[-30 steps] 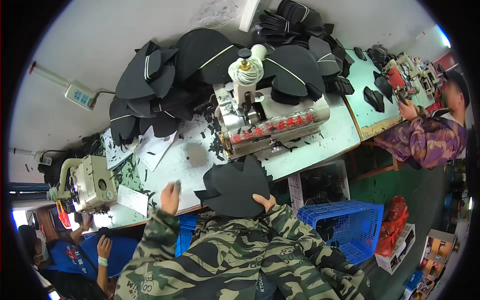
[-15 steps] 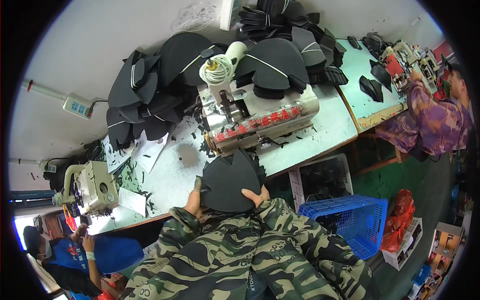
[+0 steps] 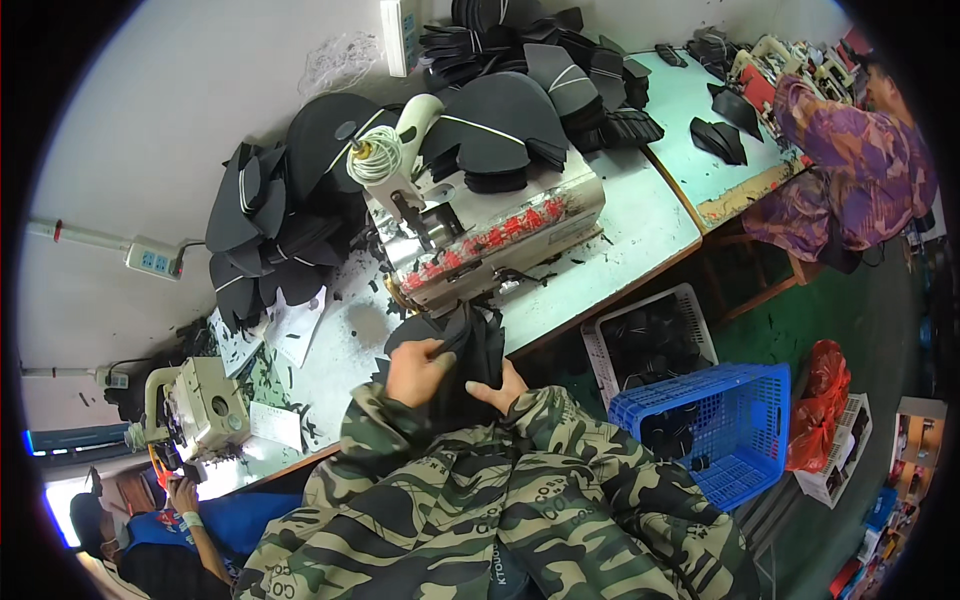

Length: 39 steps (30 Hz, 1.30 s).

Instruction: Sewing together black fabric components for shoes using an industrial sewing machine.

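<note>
Head view: banded bundles [image 3: 505, 105] already lie piled around the machine [image 3: 515, 245], while black pieces [image 3: 484, 346], no band visible, sit at the bench's [image 3: 640, 225] front edge, left hand [image 3: 413, 372] and right hand [image 3: 502, 388] closed in a grip on them.

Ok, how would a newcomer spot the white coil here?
On the white table, find the metal machine with red markings. At its left end, the white coil sits beside a black knob. Its pale, stringy loops set it apart from the flat black bundles nearby.
</note>
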### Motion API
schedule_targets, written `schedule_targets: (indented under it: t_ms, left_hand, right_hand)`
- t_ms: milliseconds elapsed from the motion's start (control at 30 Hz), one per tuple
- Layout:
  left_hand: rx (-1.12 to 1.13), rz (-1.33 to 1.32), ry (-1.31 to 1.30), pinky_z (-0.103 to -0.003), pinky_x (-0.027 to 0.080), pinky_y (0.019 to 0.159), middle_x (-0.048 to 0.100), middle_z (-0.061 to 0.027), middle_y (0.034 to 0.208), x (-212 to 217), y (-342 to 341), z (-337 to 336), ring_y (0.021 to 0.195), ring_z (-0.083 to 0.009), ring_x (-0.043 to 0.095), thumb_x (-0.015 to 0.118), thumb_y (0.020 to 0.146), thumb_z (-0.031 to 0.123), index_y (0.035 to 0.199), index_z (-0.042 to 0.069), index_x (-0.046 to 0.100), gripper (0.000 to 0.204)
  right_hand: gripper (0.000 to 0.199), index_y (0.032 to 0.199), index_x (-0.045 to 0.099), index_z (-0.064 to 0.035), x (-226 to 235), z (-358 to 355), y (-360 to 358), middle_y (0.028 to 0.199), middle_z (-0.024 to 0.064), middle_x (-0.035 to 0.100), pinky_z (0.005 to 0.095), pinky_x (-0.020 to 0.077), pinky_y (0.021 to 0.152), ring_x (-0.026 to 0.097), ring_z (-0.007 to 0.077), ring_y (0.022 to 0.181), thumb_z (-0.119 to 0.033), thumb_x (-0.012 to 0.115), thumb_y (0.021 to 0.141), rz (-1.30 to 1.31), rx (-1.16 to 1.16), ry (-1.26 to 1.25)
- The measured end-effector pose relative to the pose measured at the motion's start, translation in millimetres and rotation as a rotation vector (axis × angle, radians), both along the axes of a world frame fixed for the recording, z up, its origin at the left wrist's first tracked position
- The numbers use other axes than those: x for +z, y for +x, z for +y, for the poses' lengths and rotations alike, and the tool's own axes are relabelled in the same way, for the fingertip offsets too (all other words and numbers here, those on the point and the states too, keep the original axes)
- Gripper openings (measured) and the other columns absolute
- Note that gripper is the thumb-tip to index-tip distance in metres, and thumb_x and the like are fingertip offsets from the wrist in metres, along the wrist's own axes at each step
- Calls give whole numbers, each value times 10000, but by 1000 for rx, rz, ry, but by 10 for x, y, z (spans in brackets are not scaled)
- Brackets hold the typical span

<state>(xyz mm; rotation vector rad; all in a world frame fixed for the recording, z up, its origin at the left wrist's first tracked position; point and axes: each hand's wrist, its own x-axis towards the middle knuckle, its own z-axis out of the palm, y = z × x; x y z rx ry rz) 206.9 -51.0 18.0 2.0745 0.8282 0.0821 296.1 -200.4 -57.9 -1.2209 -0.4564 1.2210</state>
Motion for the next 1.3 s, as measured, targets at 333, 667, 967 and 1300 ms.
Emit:
schedule_targets:
  t_ms: [333,667,967,1300]
  left_hand:
    - [50,-39,-186,-336,457,708,646,-166,835,-218,-205,87,762,-252,617,657,746,219,871,-10,663,260]
    - [78,-165,22,-375,468,733,623,-158,869,-367,-200,-205,817,-335,590,650,720,176,846,-10,651,225]
    - [140,-218,-1,-412,454,700,602,-148,838,-552,-258,-266,786,-336,573,663,690,235,740,-12,630,254]
    - [-38,71,318,-381,487,682,534,-81,918,-93,-137,-402,880,-269,545,637,576,168,801,41,579,265]
  right_hand:
    - [643,1198,481,32,-162,154,-102,1163,149,549,335,372,956,507,239,1093,-329,724,726,-88,-74,21]
    - [624,1290,366,31,-798,-42,46,1208,109,478,310,376,915,457,210,1101,-387,554,867,234,21,-167]
    - [493,1209,457,-56,-317,47,55,1174,131,528,389,427,923,522,260,1075,-363,501,825,714,106,-225]
    - [839,1305,403,-124,-1185,-364,240,951,177,491,389,477,696,559,346,804,-247,770,560,-1133,311,138]
